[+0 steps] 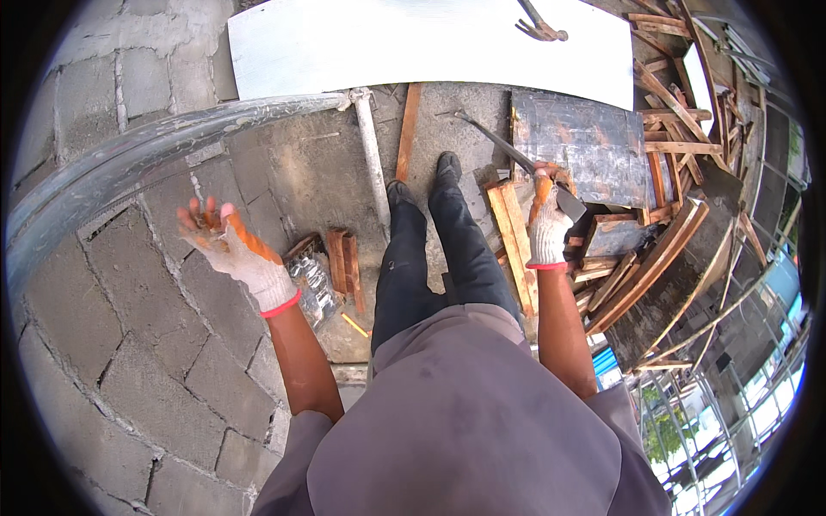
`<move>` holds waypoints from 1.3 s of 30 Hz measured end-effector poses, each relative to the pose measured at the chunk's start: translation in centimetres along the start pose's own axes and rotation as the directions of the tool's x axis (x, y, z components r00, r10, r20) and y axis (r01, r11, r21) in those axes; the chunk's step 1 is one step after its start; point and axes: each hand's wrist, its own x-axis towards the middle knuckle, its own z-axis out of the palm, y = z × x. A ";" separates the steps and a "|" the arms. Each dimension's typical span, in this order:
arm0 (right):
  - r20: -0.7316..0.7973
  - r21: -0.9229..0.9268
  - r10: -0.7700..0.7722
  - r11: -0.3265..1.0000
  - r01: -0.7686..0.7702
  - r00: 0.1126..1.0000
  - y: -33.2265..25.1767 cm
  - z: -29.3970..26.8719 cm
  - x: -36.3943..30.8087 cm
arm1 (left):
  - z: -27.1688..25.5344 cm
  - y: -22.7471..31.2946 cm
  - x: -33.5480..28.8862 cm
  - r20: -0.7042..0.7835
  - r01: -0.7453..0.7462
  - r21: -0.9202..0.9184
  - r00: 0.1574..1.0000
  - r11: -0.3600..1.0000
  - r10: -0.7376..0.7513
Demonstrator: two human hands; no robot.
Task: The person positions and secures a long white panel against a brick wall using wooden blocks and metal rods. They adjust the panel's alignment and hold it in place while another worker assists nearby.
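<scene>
My left hand [237, 245], in a white work glove with orange on it and a red cuff, is raised in front of the grey block wall [129, 284]. Its fingers are apart and it holds nothing. On the right, my right hand [549, 215] wears a matching glove and is closed around a long dark crowbar [497, 142]. The bar slants away to the far left and ends in a thin bent tip. A flat grey blade-like piece [570, 205] sticks out on the near side of that hand; whether it belongs to the bar I cannot tell.
A claw hammer [542, 26] lies on a white board [413, 52] ahead. A metal pipe frame [215, 120] spans the left. Loose timber [680, 146] piles up at right, beside a dark panel [576, 138]. Wood pieces [346, 262] lie left of my legs.
</scene>
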 end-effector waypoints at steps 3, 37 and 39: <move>-0.069 0.000 0.002 1.000 -0.002 0.998 0.8 -0.8 -1.6 | -0.4 8.3 5.1 -0.108 -0.358 -0.048 0.930 0.933 0.351; 0.357 0.028 0.358 0.919 -0.393 0.863 -0.3 -7.1 7.9 | 4.1 21.2 12.4 -0.356 0.058 0.385 0.930 0.921 0.090; 0.473 0.098 0.270 0.930 -0.355 0.838 0.4 -7.2 7.9 | 4.1 21.1 12.2 -0.360 0.062 0.386 0.929 0.921 0.088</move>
